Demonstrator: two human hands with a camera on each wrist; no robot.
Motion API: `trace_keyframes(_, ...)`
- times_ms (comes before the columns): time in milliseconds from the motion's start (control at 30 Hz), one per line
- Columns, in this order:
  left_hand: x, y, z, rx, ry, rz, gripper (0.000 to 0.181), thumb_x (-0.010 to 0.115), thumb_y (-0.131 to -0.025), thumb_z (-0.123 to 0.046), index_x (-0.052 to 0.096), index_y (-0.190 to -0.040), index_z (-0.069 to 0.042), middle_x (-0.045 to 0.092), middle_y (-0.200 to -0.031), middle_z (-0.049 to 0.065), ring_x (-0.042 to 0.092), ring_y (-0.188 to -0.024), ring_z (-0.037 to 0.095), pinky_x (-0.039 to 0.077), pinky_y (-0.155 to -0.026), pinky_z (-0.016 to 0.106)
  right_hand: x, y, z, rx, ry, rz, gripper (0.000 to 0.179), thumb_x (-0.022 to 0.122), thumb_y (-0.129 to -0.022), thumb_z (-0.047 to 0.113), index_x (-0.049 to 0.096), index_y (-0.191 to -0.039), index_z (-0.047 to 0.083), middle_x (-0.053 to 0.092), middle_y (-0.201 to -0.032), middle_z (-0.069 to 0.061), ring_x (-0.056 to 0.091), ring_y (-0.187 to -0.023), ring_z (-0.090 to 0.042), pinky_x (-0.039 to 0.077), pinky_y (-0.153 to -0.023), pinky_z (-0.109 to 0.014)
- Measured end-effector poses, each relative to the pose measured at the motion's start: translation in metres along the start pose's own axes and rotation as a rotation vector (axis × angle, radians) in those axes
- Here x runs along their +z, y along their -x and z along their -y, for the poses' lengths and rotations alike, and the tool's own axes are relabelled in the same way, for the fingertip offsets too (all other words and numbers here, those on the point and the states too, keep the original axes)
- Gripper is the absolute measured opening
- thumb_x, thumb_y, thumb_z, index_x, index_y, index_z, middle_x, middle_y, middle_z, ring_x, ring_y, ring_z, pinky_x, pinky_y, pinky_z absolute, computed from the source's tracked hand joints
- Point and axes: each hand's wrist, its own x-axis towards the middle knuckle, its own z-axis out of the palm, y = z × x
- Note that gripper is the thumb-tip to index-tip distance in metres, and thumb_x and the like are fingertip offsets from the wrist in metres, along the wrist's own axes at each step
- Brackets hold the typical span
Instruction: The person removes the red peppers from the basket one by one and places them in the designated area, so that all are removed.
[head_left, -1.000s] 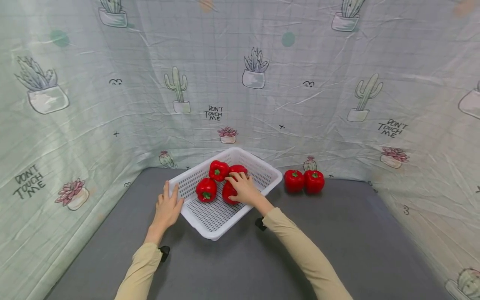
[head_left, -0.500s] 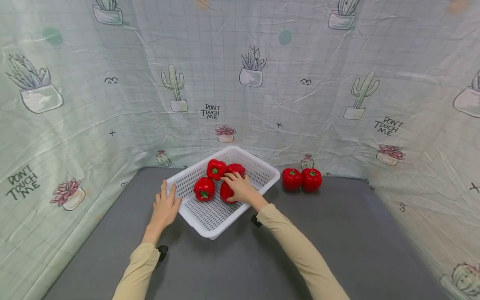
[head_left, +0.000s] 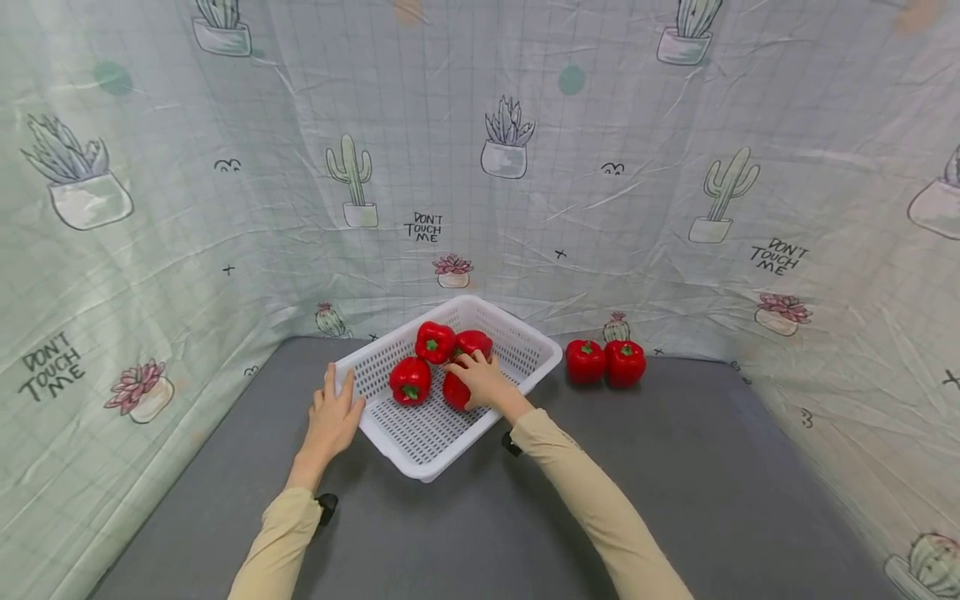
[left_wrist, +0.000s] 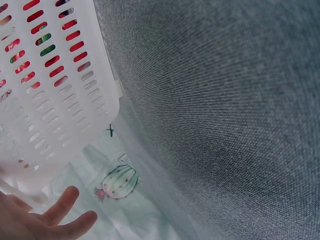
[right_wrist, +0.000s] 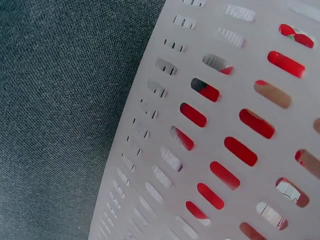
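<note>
A white slotted plastic basket (head_left: 397, 457) sits at an angle on the grey table, with several red bell peppers inside. My left hand (head_left: 332, 421) lies against its left rim, fingers extended. In the left wrist view, two fingers (left_wrist: 64, 205) of that hand stretch out beside the basket wall. My right hand (head_left: 483, 382) reaches over the near right rim and holds a bell pepper (head_left: 454, 392), which it partly covers. Close around it lie a left pepper (head_left: 410, 381), a back pepper (head_left: 435, 342) and another pepper (head_left: 474, 340). Through the slots in the right wrist view, red pepper skin (right_wrist: 240, 151) shows.
Two more red bell peppers, one (head_left: 585, 362) beside the other (head_left: 626, 363), stand on the table right of the basket. A cactus-print cloth (head_left: 510, 225) rises behind and along both sides of the grey table (head_left: 465, 542).
My right hand's thumb has shifted slightly toward the near rim, so more of the pepper under it shows. The left hand, basket and other peppers hold their places.
</note>
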Motion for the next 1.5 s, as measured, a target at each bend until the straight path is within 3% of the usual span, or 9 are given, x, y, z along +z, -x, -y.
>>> trace_keyframes(467,-0.001,0.002,-0.002,-0.015,0.002,-0.001,0.058,0.037,-0.092,-0.026,0.02,-0.14,0.001,-0.003,-0.147,0.025,0.023,-0.116,0.048,0.022,-0.09,0.064,0.0,-0.001,0.001,0.045,0.012,0.05,0.075,0.078,-0.063,0.024,0.04,-0.128,0.026,0.043,-0.132,-0.008,0.027,-0.12,-0.028,0.025,-0.098,-0.054)
trace_keyframes(767,-0.002,0.001,-0.004,-0.005,0.008,-0.014,0.057,0.037,-0.092,-0.025,0.021,-0.14,0.002,-0.002,-0.147,0.025,0.023,-0.115,0.048,0.022,-0.089,0.063,-0.005,0.002,-0.001,0.039,-0.025,0.006,0.075,0.08,-0.061,0.023,0.04,-0.124,0.023,0.044,-0.127,-0.008,0.026,-0.119,-0.028,0.026,-0.096,-0.056)
trace_keyframes(1200,0.0,0.001,0.0,0.004,-0.006,-0.008,0.057,0.037,-0.092,-0.025,0.02,-0.14,0.002,-0.002,-0.147,0.025,0.024,-0.115,0.049,0.022,-0.088,0.063,-0.025,0.02,-0.009,-0.051,-0.024,-0.143,0.073,0.08,-0.06,0.031,0.037,-0.118,0.018,0.044,-0.119,-0.007,0.036,-0.109,-0.029,0.035,-0.085,-0.052)
trace_keyframes(1500,-0.001,0.002,-0.002,0.003,0.003,-0.004,0.057,0.036,-0.092,-0.025,0.02,-0.14,0.002,-0.004,-0.147,0.025,0.024,-0.115,0.048,0.023,-0.088,0.063,-0.04,0.041,-0.014,-0.061,-0.053,-0.288,0.084,0.08,-0.059,0.033,0.032,-0.126,0.019,0.045,-0.117,-0.011,0.04,-0.105,-0.031,0.038,-0.081,-0.046)
